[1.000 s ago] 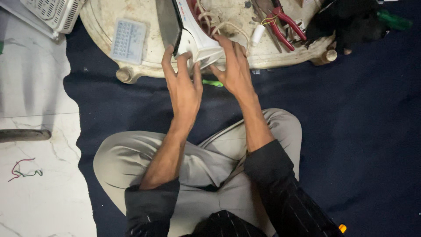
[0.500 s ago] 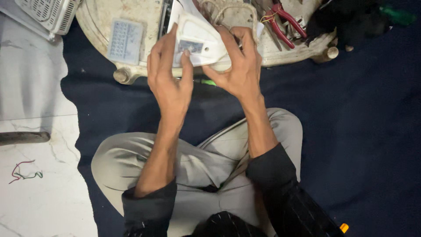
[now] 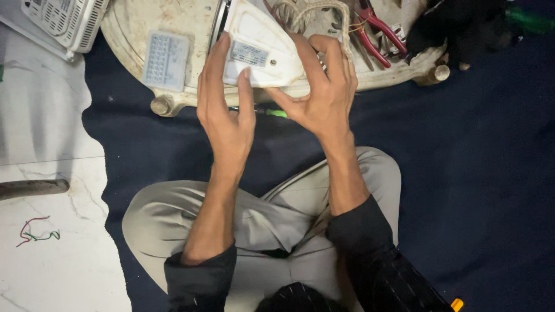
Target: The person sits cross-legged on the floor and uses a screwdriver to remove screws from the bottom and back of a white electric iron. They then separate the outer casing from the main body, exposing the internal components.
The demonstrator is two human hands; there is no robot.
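Both hands hold a white clothes iron [image 3: 260, 49] above the near edge of a dirty round low table [image 3: 173, 23]. The iron's white body with a small grey label faces me. My left hand [image 3: 225, 110] grips its left side, thumb across the face. My right hand [image 3: 321, 92] wraps its right side, fingers over the edge. A braided cord [image 3: 315, 11] loops from the iron's far end. I sit cross-legged in grey trousers on a dark blue cloth [image 3: 462, 173].
On the table lie a pale blue rectangular grid-patterned part [image 3: 166, 60] and red-handled pliers [image 3: 378, 29]. A white vented appliance [image 3: 63, 20] sits far left. A green-handled tool [image 3: 274, 112] lies under my hands. Red and green wire scraps [image 3: 34, 234] lie on the marble floor.
The iron has been turned from edge-on to show its broad white labelled face. Both hands have shifted round its sides with it.
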